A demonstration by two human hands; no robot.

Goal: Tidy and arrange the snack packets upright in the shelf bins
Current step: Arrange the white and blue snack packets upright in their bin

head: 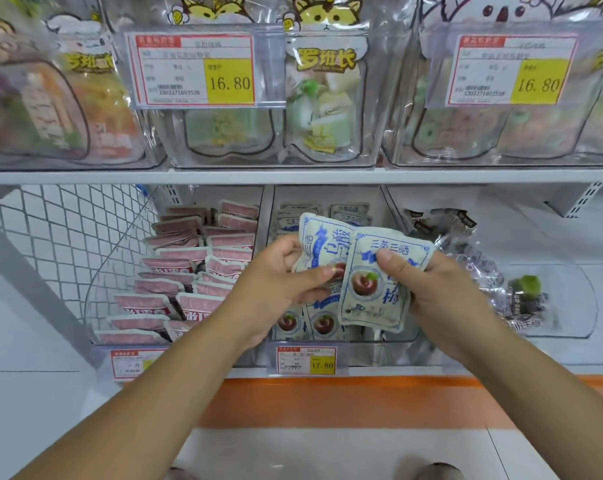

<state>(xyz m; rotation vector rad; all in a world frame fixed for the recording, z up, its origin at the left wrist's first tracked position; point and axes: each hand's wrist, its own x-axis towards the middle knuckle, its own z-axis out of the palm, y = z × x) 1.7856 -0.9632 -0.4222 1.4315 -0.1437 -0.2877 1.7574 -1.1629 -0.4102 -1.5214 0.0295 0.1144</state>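
Observation:
My left hand [282, 278] pinches a white-and-blue plum snack packet [319, 242] above the middle clear bin [341, 348] on the lower shelf. My right hand [435, 289] grips a second packet of the same kind [372, 296], which overlaps the first one's right edge. More of these packets [313, 322] stand upright in that bin below my hands, and others [348, 211] show at its back.
The left bin holds several pink packets [189, 271] in rows. The right bin [570, 306] holds loose clear-wrapped dark snacks [521, 299]. Large clear bins of pouches [324, 98] with price tags [196, 69] fill the upper shelf. An orange strip [327, 403] runs under the lower shelf.

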